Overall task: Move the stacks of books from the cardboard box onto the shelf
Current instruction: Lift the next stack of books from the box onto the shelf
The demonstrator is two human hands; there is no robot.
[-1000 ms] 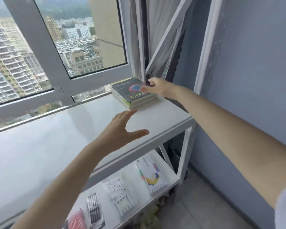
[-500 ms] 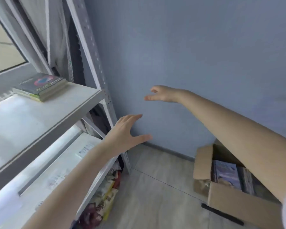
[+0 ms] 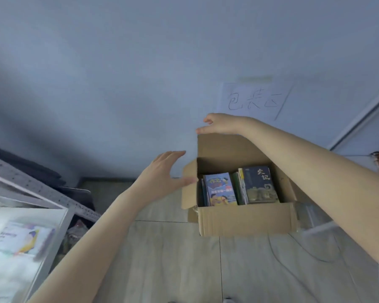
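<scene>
An open cardboard box (image 3: 245, 221) sits on the floor against the blue wall. Inside it stand two stacks of books: a colourful cartoon-cover stack (image 3: 220, 189) on the left and a dark-cover stack (image 3: 259, 184) on the right. My left hand (image 3: 162, 173) hovers open just left of the box, its fingertips near the left flap. Above the box's back flap my right hand (image 3: 221, 126) hangs with fingers spread and nothing in it. A corner of the white metal shelf (image 3: 53, 207) shows at the lower left.
On the lower shelf board lies a white booklet (image 3: 20, 237). A sheet of paper with handwriting (image 3: 254, 100) is stuck on the wall above the box. A clear plastic item (image 3: 311, 213) sits right of the box. Pale floor boards lie in front.
My view has swung right from the window shelf, where a stack was left, to the box on the floor. Both empty hands have moved over to the box.
</scene>
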